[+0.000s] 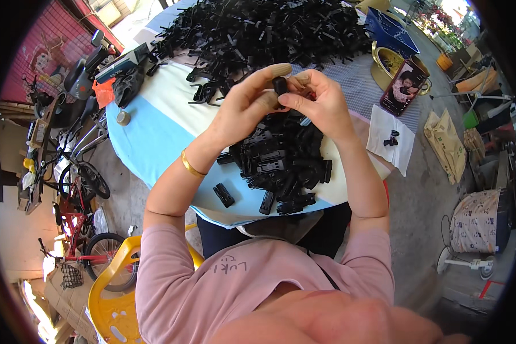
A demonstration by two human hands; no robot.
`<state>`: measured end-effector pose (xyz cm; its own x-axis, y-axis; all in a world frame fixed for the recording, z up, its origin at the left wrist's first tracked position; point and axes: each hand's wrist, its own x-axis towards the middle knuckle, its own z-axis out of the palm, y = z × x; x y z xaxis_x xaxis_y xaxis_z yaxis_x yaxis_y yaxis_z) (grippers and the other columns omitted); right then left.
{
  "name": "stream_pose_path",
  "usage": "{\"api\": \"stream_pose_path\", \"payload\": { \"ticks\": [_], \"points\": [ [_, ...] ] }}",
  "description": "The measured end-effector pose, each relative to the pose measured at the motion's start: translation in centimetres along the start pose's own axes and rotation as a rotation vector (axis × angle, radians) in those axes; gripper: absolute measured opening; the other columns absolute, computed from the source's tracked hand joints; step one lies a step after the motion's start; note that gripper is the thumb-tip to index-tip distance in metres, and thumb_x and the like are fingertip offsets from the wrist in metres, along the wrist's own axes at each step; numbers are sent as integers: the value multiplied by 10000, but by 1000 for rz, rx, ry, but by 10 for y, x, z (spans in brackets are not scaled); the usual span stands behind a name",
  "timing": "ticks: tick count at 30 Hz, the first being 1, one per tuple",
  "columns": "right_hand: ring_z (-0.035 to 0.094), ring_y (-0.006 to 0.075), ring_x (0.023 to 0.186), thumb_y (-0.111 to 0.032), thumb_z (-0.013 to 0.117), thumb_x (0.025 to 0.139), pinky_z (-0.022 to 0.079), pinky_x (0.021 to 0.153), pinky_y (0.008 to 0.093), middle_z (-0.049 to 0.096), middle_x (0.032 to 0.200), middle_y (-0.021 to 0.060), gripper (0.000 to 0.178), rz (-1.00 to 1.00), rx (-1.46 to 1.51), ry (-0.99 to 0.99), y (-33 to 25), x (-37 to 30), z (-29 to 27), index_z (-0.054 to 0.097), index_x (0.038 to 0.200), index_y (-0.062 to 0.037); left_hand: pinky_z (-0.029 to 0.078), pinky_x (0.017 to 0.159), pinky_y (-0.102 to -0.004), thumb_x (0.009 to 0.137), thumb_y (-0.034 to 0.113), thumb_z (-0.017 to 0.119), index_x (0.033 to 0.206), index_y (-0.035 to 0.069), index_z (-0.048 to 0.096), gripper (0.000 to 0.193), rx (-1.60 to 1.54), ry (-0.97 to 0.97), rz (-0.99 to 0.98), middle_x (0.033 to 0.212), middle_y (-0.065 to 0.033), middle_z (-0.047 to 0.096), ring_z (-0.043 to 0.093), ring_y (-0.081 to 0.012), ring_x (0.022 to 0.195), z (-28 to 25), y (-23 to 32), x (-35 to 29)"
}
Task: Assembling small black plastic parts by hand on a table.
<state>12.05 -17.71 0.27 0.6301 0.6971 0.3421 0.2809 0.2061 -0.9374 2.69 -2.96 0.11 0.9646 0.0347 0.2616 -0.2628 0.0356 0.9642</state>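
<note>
My left hand (pixel 251 102) and my right hand (pixel 321 98) meet above the table, both closed on a small black plastic part (pixel 280 86) between their fingertips. My fingers hide much of its shape. Just below my hands lies a heap of black clip-like plastic pieces (pixel 269 163), stacked near the table's front edge. One such black piece (pixel 223 195) rests apart to the left of this heap. Beyond my hands spreads a much larger mound of loose thin black parts (pixel 264 31).
A striped cloth (pixel 137 129) covers the round table. At the right are a white paper (pixel 404 150) with a few small black bits, a phone (pixel 404 92) leaning on a gold-coloured pot (pixel 379 71), and a blue basket (pixel 393 31). A tape roll (pixel 123 118) sits at the left edge.
</note>
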Motion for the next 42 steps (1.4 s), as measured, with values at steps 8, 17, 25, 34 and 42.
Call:
{"api": "stream_pose_path", "payload": {
  "ticks": [8,17,25,34,42],
  "points": [
    [470,44,595,-89,660,783,385,551,184,547,699,-17,127,152,-81,-79,-3,0,-5,565,833,-21,448,849,-250,793,-112,511,1318,-2,330,566,107,-103,89,1258,-97,441,508,-117,1018,0,5,-2],
    [457,34,575,-134,526,881,345,526,162,537,660,-10,147,176,19,-106,-9,0,-9,598,914,-11,490,750,-232,806,-58,543,1161,-18,437,373,-39,39,172,1055,-82,555,575,-100,850,-3,-9,5],
    [458,33,564,-114,509,885,340,515,175,545,623,-18,164,-31,-260,-121,-4,-4,-4,628,877,-2,439,619,-177,803,-17,580,1089,3,484,302,160,146,221,963,-37,584,518,-29,686,1,-11,2],
    [449,35,535,-123,528,872,328,489,180,531,585,-23,158,-1,-318,-78,2,-7,5,631,849,-5,440,555,-200,764,5,634,941,-1,552,195,330,303,432,790,-46,608,518,-45,608,5,-23,1],
    [449,30,571,-121,524,885,390,564,176,523,610,-15,162,-112,-324,124,0,2,-12,631,866,0,459,741,-245,741,54,677,1145,28,502,441,446,6,187,953,-63,606,555,-101,821,-18,14,2]
  ]
}}
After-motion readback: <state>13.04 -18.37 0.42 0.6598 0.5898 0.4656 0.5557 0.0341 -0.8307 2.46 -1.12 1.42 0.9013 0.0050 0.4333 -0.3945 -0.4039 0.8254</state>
